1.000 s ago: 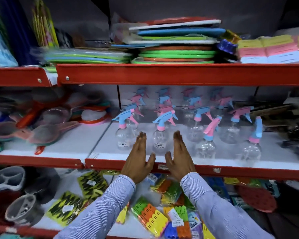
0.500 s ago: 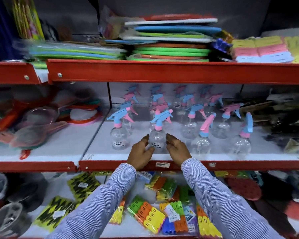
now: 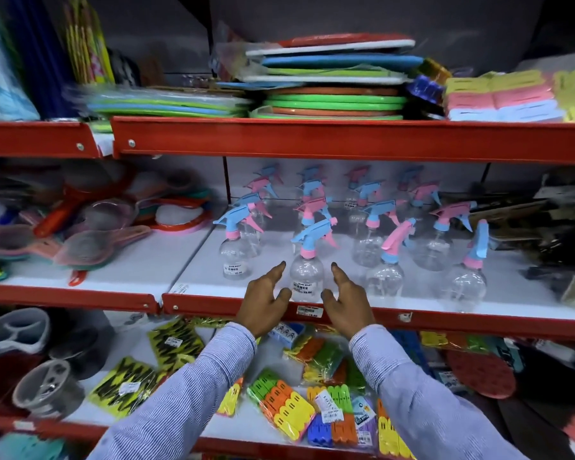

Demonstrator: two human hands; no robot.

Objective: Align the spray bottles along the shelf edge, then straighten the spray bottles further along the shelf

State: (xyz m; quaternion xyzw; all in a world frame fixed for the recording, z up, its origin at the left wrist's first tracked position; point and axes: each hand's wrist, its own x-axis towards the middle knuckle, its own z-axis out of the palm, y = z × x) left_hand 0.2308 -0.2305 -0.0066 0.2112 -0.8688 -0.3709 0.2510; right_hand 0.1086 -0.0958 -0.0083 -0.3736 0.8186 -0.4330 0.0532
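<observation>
While both hands flank it: the front spray bottle (image 3: 306,277) stands untouched at the middle of the frame, on the front edge of the white shelf (image 3: 200,270) with the red lip.
Step in hand: judged from the pose, an approach for a two-handed grasp, with neither hand closed on the bottle yet.
Left hand (image 3: 266,302): fingers spread and relaxed, thumb near the bottle's lower left side; whether the thumb touches the plastic cannot be told.
Right hand (image 3: 347,303): fingers likewise loose and open, holding nothing, just beside the bottle's lower right side.
Bottle position: upright between the two palms, clear body with a price label facing the camera, blue trigger head and pink collar rising above the fingertips.
Next move calls for: bringing the palms in evenly on the round body, low enough that the light bottle does not tip, and lifting clear of the shelf lip.
Neighbours: another spray bottle (image 3: 234,257) just to the left and a pink-headed bottle (image 3: 384,270) to the right, both near enough to be knocked by a wide elbow or wrist.
Below the hands: packs of coloured clips (image 3: 286,410) on the lower shelf, lower centre of the frame.
Above: stacked flat mats (image 3: 332,94) at upper centre.
</observation>
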